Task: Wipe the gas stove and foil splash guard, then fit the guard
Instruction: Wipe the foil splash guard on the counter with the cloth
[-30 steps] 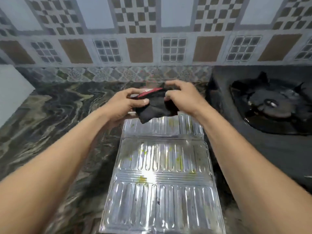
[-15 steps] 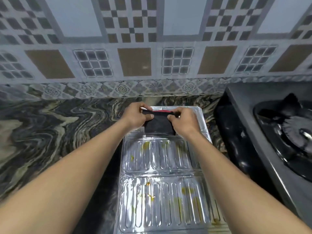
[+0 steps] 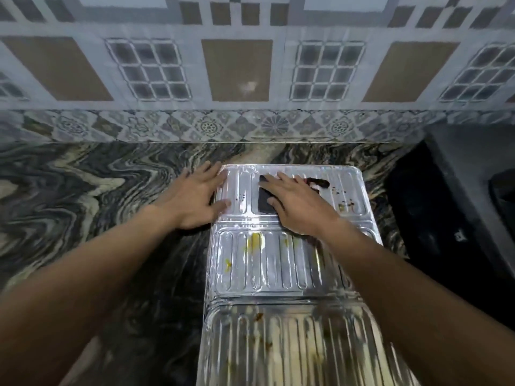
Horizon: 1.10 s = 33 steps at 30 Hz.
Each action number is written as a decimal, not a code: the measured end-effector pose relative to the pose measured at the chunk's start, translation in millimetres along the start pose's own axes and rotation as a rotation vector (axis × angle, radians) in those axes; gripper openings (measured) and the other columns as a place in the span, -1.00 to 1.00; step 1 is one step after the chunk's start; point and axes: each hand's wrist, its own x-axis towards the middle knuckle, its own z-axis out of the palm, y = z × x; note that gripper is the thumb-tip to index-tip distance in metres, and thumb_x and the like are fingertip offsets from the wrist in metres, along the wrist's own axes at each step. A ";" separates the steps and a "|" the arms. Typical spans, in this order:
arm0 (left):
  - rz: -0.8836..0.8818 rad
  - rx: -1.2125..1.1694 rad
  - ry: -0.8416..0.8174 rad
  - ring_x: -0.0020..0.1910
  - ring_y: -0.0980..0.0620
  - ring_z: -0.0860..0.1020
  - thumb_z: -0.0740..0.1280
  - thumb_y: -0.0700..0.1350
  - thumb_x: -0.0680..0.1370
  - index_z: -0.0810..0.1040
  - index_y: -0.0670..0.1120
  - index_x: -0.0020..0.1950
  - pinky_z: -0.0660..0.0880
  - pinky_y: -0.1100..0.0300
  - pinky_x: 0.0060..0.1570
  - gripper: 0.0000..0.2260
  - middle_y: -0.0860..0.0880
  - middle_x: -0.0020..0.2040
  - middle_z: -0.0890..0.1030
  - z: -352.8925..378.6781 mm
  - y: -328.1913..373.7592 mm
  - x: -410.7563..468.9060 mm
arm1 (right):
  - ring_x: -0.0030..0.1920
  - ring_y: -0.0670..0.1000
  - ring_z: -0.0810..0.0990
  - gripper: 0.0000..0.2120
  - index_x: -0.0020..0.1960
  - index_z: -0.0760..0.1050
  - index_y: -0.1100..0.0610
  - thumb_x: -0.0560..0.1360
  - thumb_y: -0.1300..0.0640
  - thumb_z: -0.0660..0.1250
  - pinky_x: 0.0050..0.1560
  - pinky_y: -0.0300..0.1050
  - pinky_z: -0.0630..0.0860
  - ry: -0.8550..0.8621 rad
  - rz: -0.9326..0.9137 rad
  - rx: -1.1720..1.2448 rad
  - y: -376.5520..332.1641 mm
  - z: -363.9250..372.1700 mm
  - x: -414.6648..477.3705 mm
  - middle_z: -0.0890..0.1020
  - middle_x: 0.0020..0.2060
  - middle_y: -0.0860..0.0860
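On the marbled surface [image 3: 83,190], beside the gas stove [image 3: 473,168], the stained foil splash guard [image 3: 278,274] lies flat. Our left hand [image 3: 192,201] rests on its far-left edge. Our right hand [image 3: 303,210] presses a dark cloth [image 3: 264,204] onto its far panel, both grips splayed flat.

This is a home kitchen. The wall [image 3: 237,69] behind is covered with patterned tiles in brown, grey and white, with a flowered border [image 3: 209,126] along its foot, and below it lies a countertop [image 3: 83,190] of dark stone with pale swirling veins. At the right edge stands a black gas stove [image 3: 471,162], and on the counter lies a ribbed foil splash guard [image 3: 278,268] with yellow food stains
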 end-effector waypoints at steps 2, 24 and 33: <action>0.011 0.090 -0.107 0.61 -0.02 -0.20 -0.01 0.45 0.54 -0.17 0.05 0.64 -0.15 -0.21 0.55 -0.19 0.05 0.62 -0.21 2.5 -6.2 -2.3 | 0.55 0.13 0.15 -0.55 0.56 0.21 0.07 0.68 0.05 0.06 0.50 0.18 0.12 0.027 -0.010 -0.036 4.9 6.4 -1.1 0.23 0.55 0.07; 0.108 0.099 -0.159 0.58 0.09 -0.30 0.03 0.66 0.31 -0.35 0.02 0.60 -0.19 -0.09 0.57 0.14 0.09 0.55 -0.40 6.9 -20.7 -0.9 | 0.49 0.18 0.24 -0.64 0.41 0.40 0.16 0.65 0.11 0.13 0.39 0.18 0.27 0.147 0.043 0.090 -31.9 21.6 47.6 0.29 0.52 0.16; 0.083 0.082 -0.216 0.57 0.10 -0.31 0.12 0.69 0.21 -0.36 0.04 0.59 -0.22 -0.08 0.57 0.23 0.10 0.55 -0.40 -3.0 -17.3 0.2 | 0.56 0.06 0.10 -0.54 0.56 0.22 0.02 0.67 0.16 0.10 0.52 0.00 0.08 -0.043 -0.106 0.065 -26.0 16.5 3.7 0.16 0.58 0.05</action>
